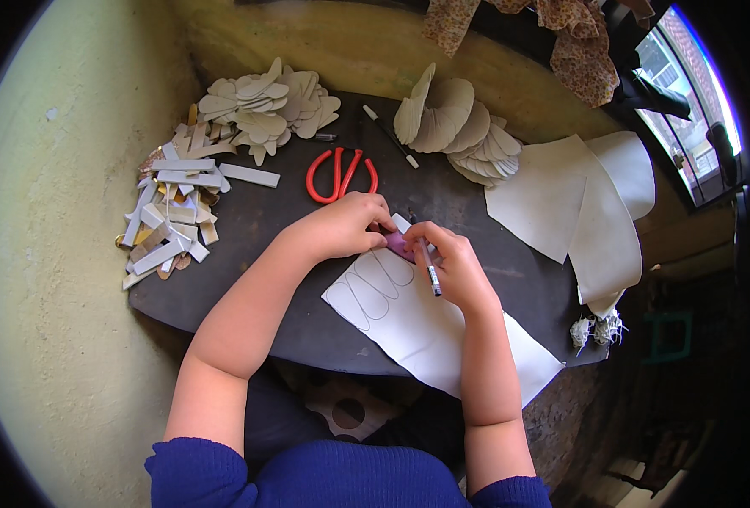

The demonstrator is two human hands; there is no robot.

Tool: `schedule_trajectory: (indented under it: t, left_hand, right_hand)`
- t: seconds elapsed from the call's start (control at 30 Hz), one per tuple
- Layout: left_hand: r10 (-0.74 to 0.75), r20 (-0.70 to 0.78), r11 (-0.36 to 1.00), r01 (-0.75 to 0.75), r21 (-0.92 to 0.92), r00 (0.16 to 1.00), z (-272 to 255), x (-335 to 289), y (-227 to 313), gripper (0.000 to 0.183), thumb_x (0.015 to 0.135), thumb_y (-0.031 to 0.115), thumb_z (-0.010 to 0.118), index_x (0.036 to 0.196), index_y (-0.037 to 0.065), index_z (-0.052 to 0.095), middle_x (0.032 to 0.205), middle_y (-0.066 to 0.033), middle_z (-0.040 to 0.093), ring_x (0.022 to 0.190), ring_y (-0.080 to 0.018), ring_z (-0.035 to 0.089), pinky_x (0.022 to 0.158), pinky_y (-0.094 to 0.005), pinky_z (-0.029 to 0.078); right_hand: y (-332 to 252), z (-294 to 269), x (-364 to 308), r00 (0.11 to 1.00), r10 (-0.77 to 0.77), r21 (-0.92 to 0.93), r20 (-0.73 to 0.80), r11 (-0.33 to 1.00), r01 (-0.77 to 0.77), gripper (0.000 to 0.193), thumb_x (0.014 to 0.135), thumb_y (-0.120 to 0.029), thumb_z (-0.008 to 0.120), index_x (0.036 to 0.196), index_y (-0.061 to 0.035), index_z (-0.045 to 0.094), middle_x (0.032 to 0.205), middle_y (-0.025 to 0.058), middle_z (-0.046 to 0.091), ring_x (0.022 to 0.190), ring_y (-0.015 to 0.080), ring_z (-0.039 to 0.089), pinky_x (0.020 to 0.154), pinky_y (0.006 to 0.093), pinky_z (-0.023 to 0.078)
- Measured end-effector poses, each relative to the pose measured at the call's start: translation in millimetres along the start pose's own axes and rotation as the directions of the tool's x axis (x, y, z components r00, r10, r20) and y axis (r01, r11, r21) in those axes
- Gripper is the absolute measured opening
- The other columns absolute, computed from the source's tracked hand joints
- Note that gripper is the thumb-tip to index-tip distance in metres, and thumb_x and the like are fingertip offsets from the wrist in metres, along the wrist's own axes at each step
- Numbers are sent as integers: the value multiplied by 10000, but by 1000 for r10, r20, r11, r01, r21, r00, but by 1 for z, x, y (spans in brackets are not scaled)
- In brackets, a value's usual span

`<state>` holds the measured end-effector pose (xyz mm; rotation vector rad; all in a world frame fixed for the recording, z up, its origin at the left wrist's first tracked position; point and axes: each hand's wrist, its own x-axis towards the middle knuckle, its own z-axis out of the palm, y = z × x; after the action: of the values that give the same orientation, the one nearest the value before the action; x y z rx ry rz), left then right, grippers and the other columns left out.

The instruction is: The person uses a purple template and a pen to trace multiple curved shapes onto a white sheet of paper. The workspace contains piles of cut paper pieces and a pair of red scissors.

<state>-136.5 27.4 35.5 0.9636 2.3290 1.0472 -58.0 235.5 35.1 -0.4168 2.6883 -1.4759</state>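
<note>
My right grip (453, 264) pinching the slim dark pen (431, 269), left grip's (347, 225) closure unclear, I'd firmly press the flat purple template (398, 245) at twelve o'clock.

On the table (316, 339), a sheet (413, 317) runs beneath the hands and out past its near edge, a template (399, 245) upon it between left hand (358, 229) and right hand (449, 262). Behind the left hand lie scissors (339, 178); strips (180, 216) sit far left, petals (261, 106) behind them. Discs (443, 123) stand at the back, other sheets (540, 203) right of them, tufts (595, 330) before those.
</note>
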Motion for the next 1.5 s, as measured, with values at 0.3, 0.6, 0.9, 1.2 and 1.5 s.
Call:
schedule_trajectory:
  t: [0.3,0.6,0.9,1.2,1.5]
  left_hand:
    - [-4,3,1000,4,-9,1000,0,1,1,275,787,53,705,1060,14,717,1064,-109,641,988,-263,627,848,-345,504]
    - [44,-25,977,-38,211,999,8,-13,19,225,832,103,604,1020,43,713,1162,-86,614,984,-283,640,873,-378,514]
    - [-47,-12,841,46,540,999,33,-25,45,321,805,105,582,1109,12,626,1186,-154,593,750,-341,685,688,-438,566]
    - [-55,-7,783,48,621,998,51,-29,53,449,806,112,584,1243,12,564,1247,-193,531,764,-296,707,641,-398,566]
    - [-74,-55,713,91,696,996,65,-31,55,563,821,153,574,1344,-45,510,1364,-302,491,725,-271,712,620,-367,570]
  right_hand:
    - [-1,-1,0,1000,0,-1,1,1000,0,149,883,6,609,1027,-31,612,906,156,685,886,317,673,768,395,561]
    - [0,-3,1,1000,-1,25,15,1000,1,213,840,44,610,1038,-36,613,902,158,686,860,309,684,776,388,558]
    - [6,1,4,927,-194,1,-322,979,205,201,868,7,658,1064,-39,662,883,131,681,811,247,670,721,333,533]
    - [27,9,15,867,-207,111,-453,952,286,86,901,-39,677,971,10,683,918,109,663,755,183,660,669,276,529]
    - [25,16,17,927,-104,167,-361,970,174,78,897,-20,666,944,38,644,873,98,681,788,183,704,724,294,552]
